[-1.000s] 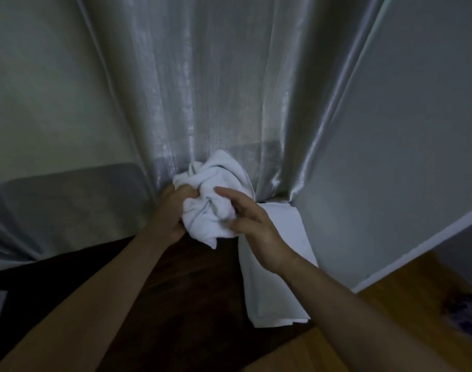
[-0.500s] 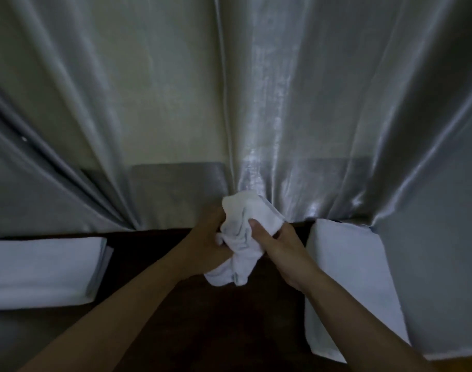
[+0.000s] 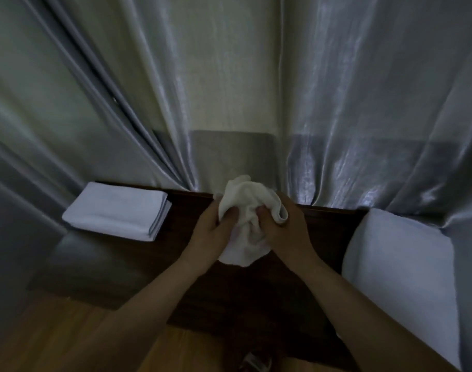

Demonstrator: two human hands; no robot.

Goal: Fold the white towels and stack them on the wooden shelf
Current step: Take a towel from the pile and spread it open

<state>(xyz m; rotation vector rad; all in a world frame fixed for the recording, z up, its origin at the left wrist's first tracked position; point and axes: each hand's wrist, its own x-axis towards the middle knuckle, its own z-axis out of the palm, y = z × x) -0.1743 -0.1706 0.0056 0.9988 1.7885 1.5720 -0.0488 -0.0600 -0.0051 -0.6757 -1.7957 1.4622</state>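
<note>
Over the dark wooden shelf (image 3: 256,296), the left hand (image 3: 212,237) and the right hand (image 3: 285,234) both grip one crumpled white towel (image 3: 245,210), their fingers curled into its folds from each side. A folded white towel (image 3: 116,210) lies on the shelf's left end and another white towel (image 3: 401,269) lies over its right end. Behind the shelf hangs a shiny grey curtain (image 3: 336,103).

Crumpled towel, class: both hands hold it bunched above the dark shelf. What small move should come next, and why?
Probably pull the hands apart to shake the crumpled towel open flat. The left hand and right hand grip it as a wad, so no edge can be folded yet. A folded stack already lies on the wooden shelf.
</note>
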